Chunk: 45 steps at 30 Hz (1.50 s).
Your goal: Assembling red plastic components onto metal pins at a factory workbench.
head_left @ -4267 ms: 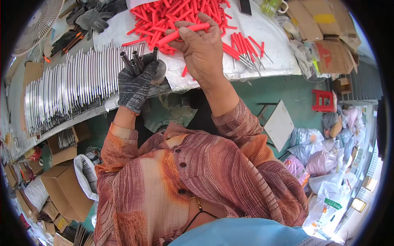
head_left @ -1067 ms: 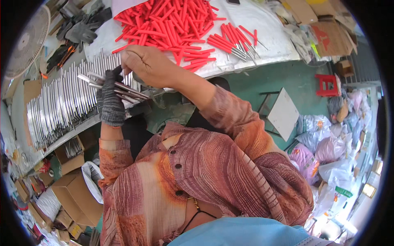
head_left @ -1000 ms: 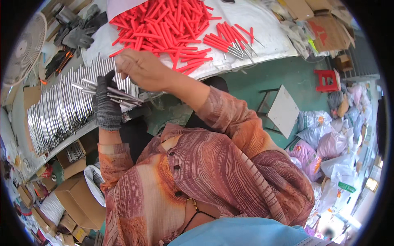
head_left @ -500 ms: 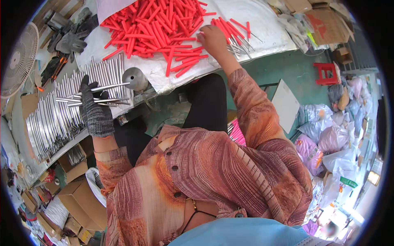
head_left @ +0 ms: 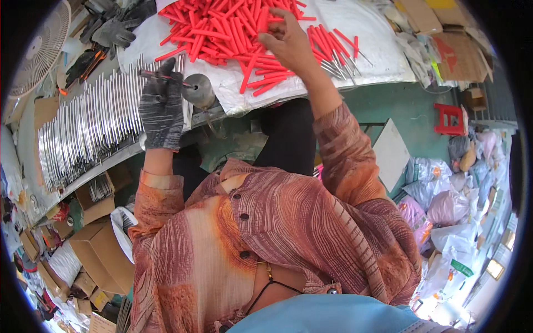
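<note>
My left hand [head_left: 161,105], in a dark grey work glove, is closed on a small bundle of thin metal rods [head_left: 166,77] whose tips point toward a small grey metal cup-shaped piece [head_left: 200,90] at the table edge. My bare right hand [head_left: 286,41] reaches into a big pile of red plastic sleeves [head_left: 222,28] on a white sheet [head_left: 344,22], fingers curled over the sleeves; I cannot tell whether it grips one. A few rods with red sleeves on them [head_left: 333,47] lie just right of that hand.
Long rows of bare metal rods [head_left: 83,127] cover the table's left part. Spare grey gloves [head_left: 111,28] and a fan [head_left: 41,50] sit at the far left. Cardboard boxes [head_left: 94,255] stand below left; a red stool [head_left: 449,116] and plastic bags [head_left: 444,200] are on the floor at right.
My right hand left the rods held by my left hand and reached up right into the red sleeves. My left hand swung its rods from pointing sideways to toward the metal cup.
</note>
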{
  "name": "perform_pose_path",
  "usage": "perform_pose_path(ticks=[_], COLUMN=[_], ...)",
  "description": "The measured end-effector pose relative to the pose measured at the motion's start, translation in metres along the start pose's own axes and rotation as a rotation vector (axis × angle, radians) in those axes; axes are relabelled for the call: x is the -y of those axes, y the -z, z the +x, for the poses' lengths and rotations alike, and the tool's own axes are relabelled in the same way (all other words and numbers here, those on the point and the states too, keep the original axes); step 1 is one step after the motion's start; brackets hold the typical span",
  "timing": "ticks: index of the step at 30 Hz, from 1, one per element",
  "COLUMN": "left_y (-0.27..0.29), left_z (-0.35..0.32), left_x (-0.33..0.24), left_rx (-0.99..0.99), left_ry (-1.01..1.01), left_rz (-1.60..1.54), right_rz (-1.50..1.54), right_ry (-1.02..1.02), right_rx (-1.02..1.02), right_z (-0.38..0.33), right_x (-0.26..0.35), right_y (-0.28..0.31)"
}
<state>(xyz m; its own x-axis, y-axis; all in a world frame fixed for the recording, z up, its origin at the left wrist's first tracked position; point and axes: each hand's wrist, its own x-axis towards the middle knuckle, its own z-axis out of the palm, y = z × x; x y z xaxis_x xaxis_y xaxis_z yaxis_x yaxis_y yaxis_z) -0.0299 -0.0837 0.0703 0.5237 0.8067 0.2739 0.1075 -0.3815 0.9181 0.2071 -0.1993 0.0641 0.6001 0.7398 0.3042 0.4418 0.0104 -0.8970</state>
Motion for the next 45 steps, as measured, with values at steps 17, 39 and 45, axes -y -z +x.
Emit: perform_pose_path(ticks=[17,39,45], left_y=[-0.005,-0.002,-0.002], left_z=[-0.014,-0.011,-0.011], left_x=[-0.002,-0.003,-0.002], left_rx=[0.069,0.132,0.114], left_ry=[0.26,0.247,0.268], left_rz=[-0.233,-0.178,-0.202], right_rz=[0.837,1.116,0.975], right_ry=[0.214,-0.164,-0.012], right_rx=[0.01,-0.034,-0.118], right_z=[-0.013,-0.013,-0.022], right_x=[0.102,0.095,0.109], right_y=[-0.069,-0.074,-0.079])
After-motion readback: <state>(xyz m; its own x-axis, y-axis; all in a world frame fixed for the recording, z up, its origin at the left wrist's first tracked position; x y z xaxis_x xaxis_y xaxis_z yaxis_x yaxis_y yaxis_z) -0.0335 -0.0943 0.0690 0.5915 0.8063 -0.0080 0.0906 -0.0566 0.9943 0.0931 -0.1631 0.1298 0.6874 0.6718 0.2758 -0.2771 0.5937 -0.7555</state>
